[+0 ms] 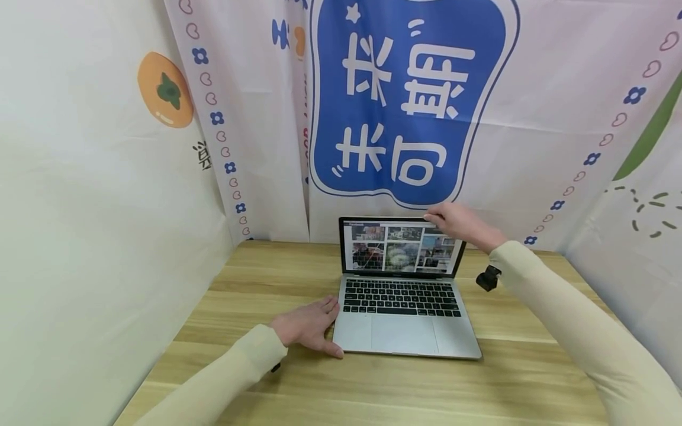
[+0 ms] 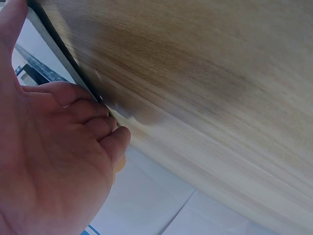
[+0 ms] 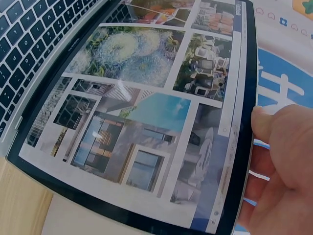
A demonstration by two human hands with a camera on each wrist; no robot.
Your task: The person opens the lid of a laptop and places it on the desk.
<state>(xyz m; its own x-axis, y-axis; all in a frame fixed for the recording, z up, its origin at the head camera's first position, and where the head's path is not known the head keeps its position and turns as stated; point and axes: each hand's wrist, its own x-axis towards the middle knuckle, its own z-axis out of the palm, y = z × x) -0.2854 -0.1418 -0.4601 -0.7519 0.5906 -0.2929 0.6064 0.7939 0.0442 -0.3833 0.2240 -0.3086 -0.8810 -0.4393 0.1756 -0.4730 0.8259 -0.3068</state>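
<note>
A silver laptop [image 1: 405, 334] stands unfolded on the wooden table, its screen [image 1: 402, 248] lit with a page of several pictures. My right hand [image 1: 463, 223] grips the top edge of the lid near its right corner. In the right wrist view, the thumb [image 3: 261, 122] lies at the front of the lid's rim and the other fingers reach behind it. At the base's front left corner, my left hand [image 1: 309, 324] rests with thumb and fingers spread. Its fingers [image 2: 83, 105] touch the laptop's side edge in the left wrist view, and the thumb is at the front edge.
Wood-grain table [image 1: 256, 390] surrounds the laptop on all sides. Close behind it hangs a white cloth [image 1: 266, 195] with a blue printed sign [image 1: 405, 118]. More pale cloth [image 1: 106, 236] closes off the left and right sides. A small black device [image 1: 488, 277] is at the right wrist.
</note>
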